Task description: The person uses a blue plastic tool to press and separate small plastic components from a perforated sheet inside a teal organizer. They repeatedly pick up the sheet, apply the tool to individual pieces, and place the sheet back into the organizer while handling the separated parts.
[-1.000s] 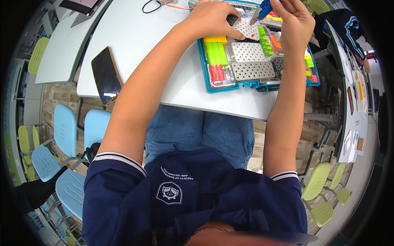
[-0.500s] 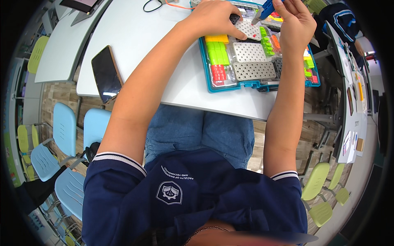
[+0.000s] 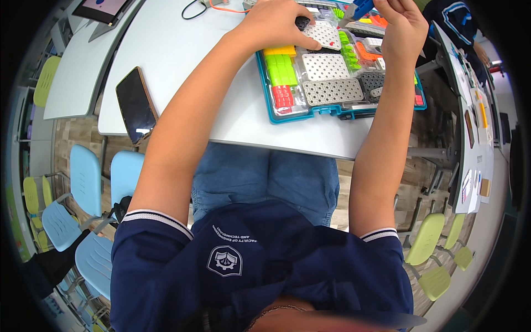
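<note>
My left hand curls round a white perforated plate, its thumb pressed along the plate's near edge. A small black ribbed piece shows between that thumb and the fingers. Pinched in the fingers of my right hand is a blue piece with a grey tip, pointing toward the plate; its kind cannot be made out. Both hands are over a teal-rimmed case of building parts. In it lie another white plate, a grey perforated plate, and green blocks above red ones.
A phone lies on the white table, left of my left forearm. An orange cable runs by the case's far left. A laptop stands on the neighbouring table. Blue chairs stand at left; another person is at far right.
The view has shifted slightly, so the case and table sit a little further left. Both hands keep their holds, the blue piece still held near the plate.
</note>
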A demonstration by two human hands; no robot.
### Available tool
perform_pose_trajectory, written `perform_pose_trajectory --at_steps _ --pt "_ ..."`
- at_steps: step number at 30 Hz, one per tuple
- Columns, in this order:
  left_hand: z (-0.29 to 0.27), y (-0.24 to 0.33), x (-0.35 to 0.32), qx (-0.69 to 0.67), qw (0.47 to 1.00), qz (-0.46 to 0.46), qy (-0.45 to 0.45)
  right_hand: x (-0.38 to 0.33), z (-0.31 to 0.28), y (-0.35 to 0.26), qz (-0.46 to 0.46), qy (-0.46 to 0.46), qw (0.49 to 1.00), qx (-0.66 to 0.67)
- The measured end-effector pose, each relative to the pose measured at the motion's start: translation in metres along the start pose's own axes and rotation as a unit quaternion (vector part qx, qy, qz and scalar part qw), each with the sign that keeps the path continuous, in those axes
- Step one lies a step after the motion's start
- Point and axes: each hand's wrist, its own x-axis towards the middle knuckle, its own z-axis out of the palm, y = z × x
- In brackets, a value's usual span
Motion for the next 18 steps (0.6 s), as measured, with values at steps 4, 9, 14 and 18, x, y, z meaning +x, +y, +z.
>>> perform_pose_trajectory --at_steps 4,9,14,18 --pt "0.002 -0.001 0.000 0.016 1.000 0.001 0.003 0.001 0.000 0.006 0.013 -0.024 1.000 0.011" --pt "0.002 -0.001 0.000 0.007 1.000 0.004 0.010 0.000 0.002 0.005 0.015 -0.031 0.999 -0.038" --pt "0.001 0.000 0.000 0.009 1.000 0.000 0.005 0.000 0.010 0.009 0.008 -0.077 0.997 -0.023" --pt "0.001 0.000 0.000 0.014 1.000 0.003 0.009 -0.005 0.004 0.003 -0.015 -0.084 0.995 -0.053"
